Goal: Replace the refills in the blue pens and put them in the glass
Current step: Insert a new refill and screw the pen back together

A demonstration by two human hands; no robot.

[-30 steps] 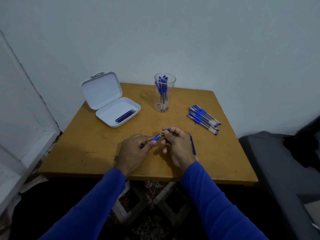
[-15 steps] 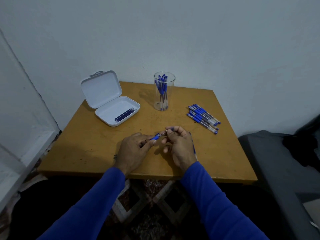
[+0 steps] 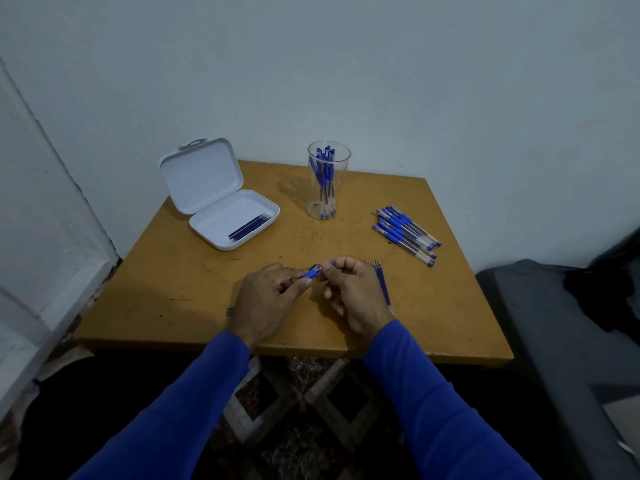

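Pinching one blue pen [image 3: 312, 271] between left hand [image 3: 266, 299] and right hand [image 3: 353, 292], as before. Held near of glass [image 3: 327, 181], hands hardly moved

The worktop [image 3: 433, 306] under the grip is matt ochre wood, scuffed and stained. Beyond the grip stands a clear, glossy glass [image 3: 328, 181]; the case [image 3: 221, 199] to its left looks like smooth white plastic. The sleeves [image 3: 433, 403] are soft blue cloth.
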